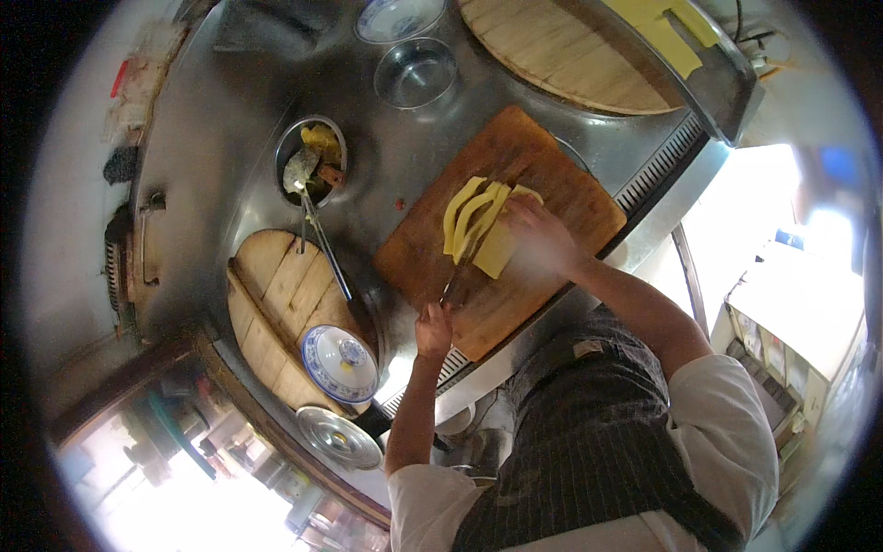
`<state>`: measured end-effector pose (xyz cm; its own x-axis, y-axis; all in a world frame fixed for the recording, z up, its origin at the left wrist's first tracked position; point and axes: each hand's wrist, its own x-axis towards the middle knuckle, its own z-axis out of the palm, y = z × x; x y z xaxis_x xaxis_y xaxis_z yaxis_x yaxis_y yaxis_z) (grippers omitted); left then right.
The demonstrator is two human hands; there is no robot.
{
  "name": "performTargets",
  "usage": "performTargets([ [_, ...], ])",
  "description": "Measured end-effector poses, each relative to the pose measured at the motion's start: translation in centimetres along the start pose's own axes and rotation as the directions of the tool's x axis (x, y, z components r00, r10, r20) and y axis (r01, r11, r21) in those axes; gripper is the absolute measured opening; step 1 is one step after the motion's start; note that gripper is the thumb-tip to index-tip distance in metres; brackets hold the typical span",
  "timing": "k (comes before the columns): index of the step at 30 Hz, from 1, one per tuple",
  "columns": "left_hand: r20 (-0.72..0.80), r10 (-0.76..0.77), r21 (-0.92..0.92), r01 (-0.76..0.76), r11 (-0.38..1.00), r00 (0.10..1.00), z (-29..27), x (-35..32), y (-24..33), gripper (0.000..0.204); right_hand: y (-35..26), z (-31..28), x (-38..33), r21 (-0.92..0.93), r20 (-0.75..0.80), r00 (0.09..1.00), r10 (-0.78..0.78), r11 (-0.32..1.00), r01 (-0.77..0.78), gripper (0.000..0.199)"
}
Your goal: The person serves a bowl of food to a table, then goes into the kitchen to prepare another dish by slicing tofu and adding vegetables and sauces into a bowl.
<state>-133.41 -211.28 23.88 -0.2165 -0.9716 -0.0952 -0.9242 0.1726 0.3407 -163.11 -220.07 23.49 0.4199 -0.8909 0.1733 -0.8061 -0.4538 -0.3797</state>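
A wooden cutting board (pixel 418 262) lies on the steel counter (pixel 221 166). On it sit a yellow slab and several yellow strips (pixel 467 213) cut from it. My right hand (pixel 541 235) presses down on the yellow slab. My left hand (pixel 433 333) grips the handle of a knife (pixel 465 260), whose blade lies across the yellow strips.
A round well in the counter (pixel 313 156) holds yellow food and a ladle. A glass bowl (pixel 416 72) and a blue-and-white bowl (pixel 397 17) stand at the back. Wooden lids (pixel 561 55) (pixel 276 304), a blue-and-white lidded dish (pixel 340 363) and a metal lid (pixel 338 437) lie around.
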Motion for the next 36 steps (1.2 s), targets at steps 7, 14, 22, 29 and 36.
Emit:
performTargets([
  [7, 0.264, -0.030, 0.040, 0.020, 0.999, 0.964, -4.2, 7.3, 10.3, 0.018, 0.6, 1.4, -1.6, -0.077, -0.004, 0.999, -0.035, 0.996, 0.034, 0.031],
  [14, 0.365, -0.090, 0.236, 0.001, 0.972, 0.927, -2.8, 9.3, 11.9, 0.022, -0.3, 0.3, -0.5, -0.202, 0.206, 0.973, -0.100, 0.969, 0.143, 0.025],
  [22, 0.435, -0.178, 0.323, 0.032, 0.946, 0.882, -5.6, 2.2, 8.5, 0.013, 0.5, 1.3, -1.4, -0.068, 0.077, 0.996, 0.035, 0.997, -0.030, 0.023],
  [29, 0.120, -0.028, -0.045, 0.034, 0.998, 0.992, -0.1, -2.2, 0.8, 0.013, 1.9, 3.0, -2.1, -0.112, 0.064, 0.996, -0.068, 0.991, 0.074, 0.028],
  [36, 0.257, -0.126, -0.027, 0.137, 0.990, 0.958, -3.0, 5.1, 11.1, 0.015, 1.3, 0.4, -3.6, 0.003, -0.067, 0.998, 0.004, 1.000, -0.004, 0.032],
])
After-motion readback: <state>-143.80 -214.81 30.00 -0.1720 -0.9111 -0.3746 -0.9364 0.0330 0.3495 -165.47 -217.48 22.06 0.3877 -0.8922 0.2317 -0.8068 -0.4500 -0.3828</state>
